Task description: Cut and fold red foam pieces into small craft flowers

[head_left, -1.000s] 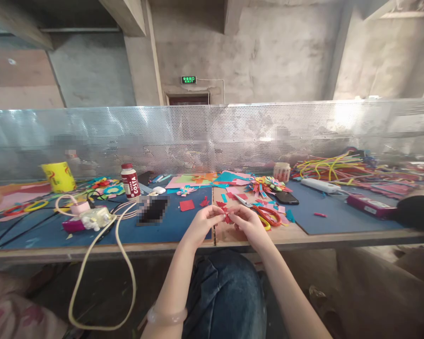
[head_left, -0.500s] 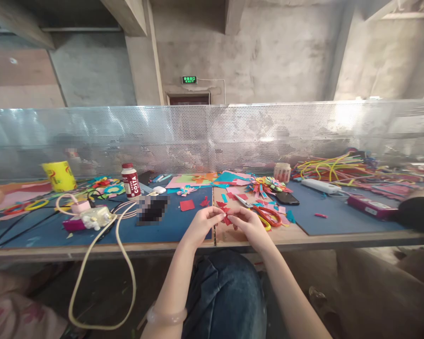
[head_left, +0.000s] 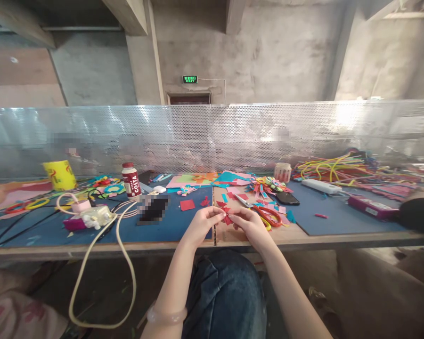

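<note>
- Left hand (head_left: pixel 202 224): thumb and fingertips pinch the left side of the red paper (head_left: pixel 227 219). Bare wrist, with 1 pale bangle (head_left: pixel 167 315) on the forearm.
- Right hand (head_left: pixel 250 223): thumb and index finger pinch the right side of the same piece. The remaining fingers are curled; their exact contact cannot be told.
- Red paper: located between the 2 hands, above the front of the table (head_left: pixel 240 238), near the seam of the blue mat (head_left: pixel 192 230). Its outline is pointed; the fingers cover part of it.
- Scissors (head_left: pixel 276 216): on the table just beyond the right hand, orange handle toward the right. A yellow handle (head_left: pixel 266 224) lies beside it; whether it belongs to the same tool cannot be told.
- Red square (head_left: pixel 187 205): flat on the blue mat, beyond the left hand. 1 red cut-out (head_left: pixel 205 201) lies to its right.
- Colored sheets (head_left: pixel 229 179): overlapping at the rear center. A paper flower cluster (head_left: pixel 263 186) lies to their right, with a black phone (head_left: pixel 288 198) near it.
- Left area: upright bottle (head_left: pixel 131 181), yellow tin (head_left: pixel 59 175) and pale cable (head_left: pixel 132 278), which loops below the table edge.
- Right area: jar (head_left: pixel 282 173), white power strip (head_left: pixel 320 186), purple box (head_left: pixel 372 208) and a heap of colored strands (head_left: pixel 334 170).
- Rear: perforated screen (head_left: pixel 240 136).
</note>
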